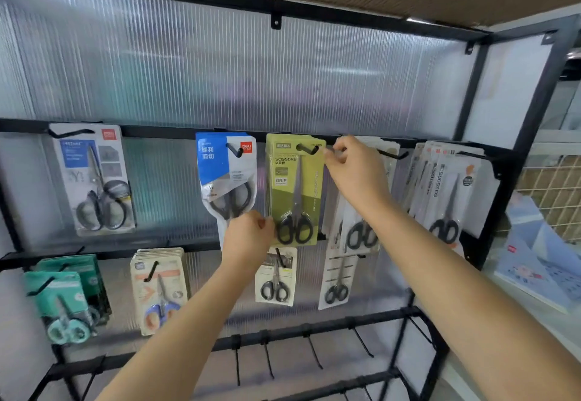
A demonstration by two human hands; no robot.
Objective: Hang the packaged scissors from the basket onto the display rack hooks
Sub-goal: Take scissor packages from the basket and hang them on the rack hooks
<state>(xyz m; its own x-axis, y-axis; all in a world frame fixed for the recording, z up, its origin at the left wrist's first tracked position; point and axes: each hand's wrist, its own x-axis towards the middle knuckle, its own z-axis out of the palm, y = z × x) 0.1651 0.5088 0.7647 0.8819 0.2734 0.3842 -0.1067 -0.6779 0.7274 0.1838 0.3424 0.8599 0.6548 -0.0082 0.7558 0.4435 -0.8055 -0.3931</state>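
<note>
Both forearms reach up from the bottom of the view, so the hands work at arm's length on the display rack [500,92], the big black frame with ribbed plastic behind it. The green scissors pack [295,190] hangs on the hook [309,150] in the middle row, between a blue pack [227,174] and a white stack. Right hand [355,169] pinches its top corner, probably seating the hang hole. Left hand [248,237] pinches the bottom edge so it doesn't swing. No basket in view.
</note>
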